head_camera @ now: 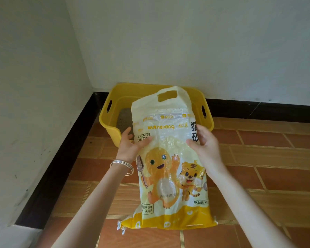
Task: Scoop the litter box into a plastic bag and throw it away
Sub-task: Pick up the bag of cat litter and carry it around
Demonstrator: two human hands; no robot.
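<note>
A yellow and white cat litter bag [170, 169] with cartoon animals and a cut-out handle at its top stands upright on the tiled floor. My left hand [131, 143] grips its left edge, thumb on the front. My right hand [204, 142] grips its right edge the same way. Behind the bag sits a yellow plastic litter box [113, 111] with side handle slots, pushed into the room's corner. Grey litter [123, 119] shows in its left part; the bag hides the rest of the inside.
White walls [168, 42] with a dark baseboard [61, 153] meet behind the box. Orange-brown floor tiles [267, 176] stretch to the right and toward me. Silver bangles [123, 164] circle my left wrist.
</note>
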